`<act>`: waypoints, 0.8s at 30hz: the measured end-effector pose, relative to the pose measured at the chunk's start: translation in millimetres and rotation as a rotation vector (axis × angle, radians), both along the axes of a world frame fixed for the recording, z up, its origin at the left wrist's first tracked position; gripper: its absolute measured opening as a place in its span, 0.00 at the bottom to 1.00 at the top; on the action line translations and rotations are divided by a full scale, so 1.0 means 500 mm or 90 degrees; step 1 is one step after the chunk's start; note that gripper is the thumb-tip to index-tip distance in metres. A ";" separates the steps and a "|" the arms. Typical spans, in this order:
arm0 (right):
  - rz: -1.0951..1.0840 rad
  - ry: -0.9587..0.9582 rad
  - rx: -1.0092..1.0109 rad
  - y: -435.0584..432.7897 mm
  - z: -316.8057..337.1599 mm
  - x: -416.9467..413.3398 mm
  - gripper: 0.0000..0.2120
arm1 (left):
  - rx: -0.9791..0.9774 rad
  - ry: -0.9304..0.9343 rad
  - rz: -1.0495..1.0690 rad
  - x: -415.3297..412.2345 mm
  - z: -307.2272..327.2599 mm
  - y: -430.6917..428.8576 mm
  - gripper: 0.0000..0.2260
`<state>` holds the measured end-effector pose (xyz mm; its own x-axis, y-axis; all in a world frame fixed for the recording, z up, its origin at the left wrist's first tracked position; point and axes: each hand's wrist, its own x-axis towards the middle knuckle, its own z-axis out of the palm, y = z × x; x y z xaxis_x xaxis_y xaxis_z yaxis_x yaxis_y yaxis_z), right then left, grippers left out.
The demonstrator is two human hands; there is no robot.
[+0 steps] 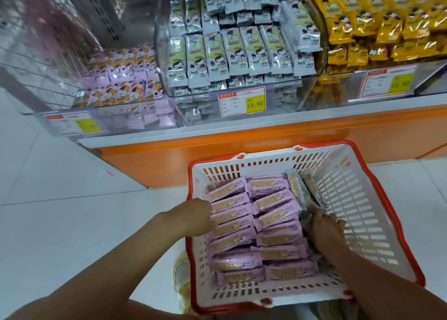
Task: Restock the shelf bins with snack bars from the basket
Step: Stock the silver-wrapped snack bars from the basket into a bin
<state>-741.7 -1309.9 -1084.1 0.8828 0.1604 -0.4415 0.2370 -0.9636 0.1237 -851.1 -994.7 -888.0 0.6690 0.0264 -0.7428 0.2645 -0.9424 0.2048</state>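
We look down on a shelf [242, 150] with an orange base and a white ledge, which carries three clear bins side by side. The left bin [116, 116] holds pink packs [125, 78] and is filled lower than the others. The middle bin [285, 94] is piled high with white-and-green packs [232, 53], and the right bin [338, 94] with yellow packs [387, 22].

Below the shelf, just in front of its base, sits a white basket [358, 198] with a red rim. The pink snack bars [273, 213] lie in it in two neat rows, label side up, filling its left and middle. A few silver bars [300, 189] stand on edge against the right of those rows.

Our left hand [196, 217] reaches over the basket's left rim, its fingers pushed down beside the left row and hidden there, so we cannot tell whether it grips anything. Our right hand [324, 232] rests on the silver bars with its fingers bent down over them; we cannot tell if they close round one.

A price tag [242, 102] reading 15.80 hangs on the middle bin's front.
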 end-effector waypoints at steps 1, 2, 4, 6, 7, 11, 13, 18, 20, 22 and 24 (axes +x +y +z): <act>0.010 -0.008 -0.012 0.003 0.001 0.001 0.20 | 0.002 -0.006 -0.001 -0.003 0.004 0.000 0.16; 0.018 -0.015 -0.020 0.006 0.001 0.000 0.19 | 0.006 -0.010 -0.002 -0.006 0.006 0.001 0.17; 0.031 -0.025 -0.031 0.012 0.008 -0.002 0.19 | 0.009 -0.017 -0.003 -0.011 0.011 0.002 0.17; 0.019 -0.021 -0.016 0.014 0.010 -0.001 0.20 | -0.001 -0.026 -0.003 -0.016 0.014 0.001 0.18; 0.004 -0.019 0.001 0.012 0.007 0.000 0.20 | -0.004 -0.030 -0.005 -0.017 0.016 0.001 0.18; -0.031 0.000 0.032 0.006 0.010 0.005 0.20 | -0.002 -0.034 -0.024 -0.020 0.020 -0.005 0.18; -0.028 0.020 0.022 0.004 0.015 0.013 0.20 | 0.003 -0.025 -0.029 -0.017 0.014 -0.005 0.18; -0.067 0.066 0.046 -0.010 0.045 0.020 0.26 | 0.016 0.009 -0.034 -0.012 0.018 -0.005 0.19; -0.117 0.075 0.093 -0.013 0.076 0.021 0.28 | 0.002 0.005 -0.023 -0.011 0.026 -0.008 0.20; -0.161 0.050 0.210 -0.008 0.124 0.020 0.24 | -0.045 -0.001 0.008 -0.009 0.032 -0.012 0.19; -0.187 0.040 0.376 0.005 0.198 0.010 0.22 | -0.121 -0.041 0.046 -0.007 0.044 -0.020 0.17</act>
<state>-736.6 -1307.3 -985.1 0.9020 0.1480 -0.4057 -0.0563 -0.8911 -0.4504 -854.5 -1004.9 -865.9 0.7166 -0.0610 -0.6948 0.3101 -0.8644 0.3958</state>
